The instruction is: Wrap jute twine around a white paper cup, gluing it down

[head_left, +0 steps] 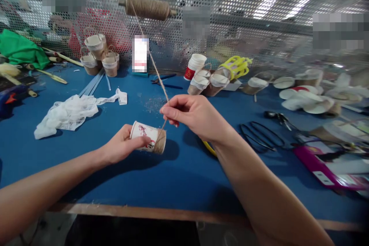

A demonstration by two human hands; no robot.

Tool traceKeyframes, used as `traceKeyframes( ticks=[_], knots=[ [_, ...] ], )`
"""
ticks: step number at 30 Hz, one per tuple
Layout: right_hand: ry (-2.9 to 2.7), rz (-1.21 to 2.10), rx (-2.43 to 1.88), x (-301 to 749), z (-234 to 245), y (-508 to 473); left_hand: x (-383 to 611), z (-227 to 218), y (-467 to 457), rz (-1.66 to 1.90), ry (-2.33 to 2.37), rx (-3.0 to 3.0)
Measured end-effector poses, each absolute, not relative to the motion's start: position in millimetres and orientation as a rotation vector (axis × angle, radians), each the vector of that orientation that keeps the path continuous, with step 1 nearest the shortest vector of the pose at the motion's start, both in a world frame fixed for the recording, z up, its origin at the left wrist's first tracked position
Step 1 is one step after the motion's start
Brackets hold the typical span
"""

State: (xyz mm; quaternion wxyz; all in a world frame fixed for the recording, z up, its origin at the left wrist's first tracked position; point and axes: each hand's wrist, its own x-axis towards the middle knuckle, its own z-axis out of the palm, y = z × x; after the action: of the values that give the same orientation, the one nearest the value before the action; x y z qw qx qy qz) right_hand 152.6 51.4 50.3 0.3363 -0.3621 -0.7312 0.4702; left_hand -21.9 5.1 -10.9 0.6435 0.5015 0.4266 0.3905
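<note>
My left hand grips a printed paper cup that lies on its side above the table, base toward the right. Brown twine is wound round the cup's base end. Between thumb and fingers, my right hand pinches the twine just above the cup. From there the strand runs up taut to a large twine spool on a rod at the mesh wall. The cup's far side and the left fingertips are hidden.
Crumpled white lace lies left on the blue table. Twine-wrapped cups stand behind it. Farther back are a phone, pliers and stacked paper cups. Black cable and a magenta box lie right.
</note>
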Motion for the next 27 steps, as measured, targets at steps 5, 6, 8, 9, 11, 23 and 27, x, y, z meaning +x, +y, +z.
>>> traceKeyframes(
  ticks=[5, 6, 8, 9, 11, 23, 27],
  knots=[
    [-1.934, 1.189, -1.013, 148, 42, 56, -23, -11, 0, 0.842, 0.926, 1.273],
    [-1.942, 1.192, -1.016, 148, 41, 57, -23, -11, -1, 0.838, 0.933, 1.305],
    [-1.955, 1.196, -1.017, 147, 39, 57, -25, -11, -2, 0.829, 0.951, 1.370],
    [-1.962, 1.196, -1.023, 147, 38, 58, -25, -10, -2, 0.825, 0.955, 1.399],
    [-1.970, 1.201, -1.040, 146, 37, 58, -26, -10, -3, 0.823, 0.952, 1.446],
    [-2.065, 1.108, -1.045, 144, 29, 57, -26, -6, -6, 0.940, 0.823, 1.757],
    [-2.086, 1.123, -1.038, 143, 28, 56, -27, -5, -7, 1.033, 0.766, 1.889]
  ],
)
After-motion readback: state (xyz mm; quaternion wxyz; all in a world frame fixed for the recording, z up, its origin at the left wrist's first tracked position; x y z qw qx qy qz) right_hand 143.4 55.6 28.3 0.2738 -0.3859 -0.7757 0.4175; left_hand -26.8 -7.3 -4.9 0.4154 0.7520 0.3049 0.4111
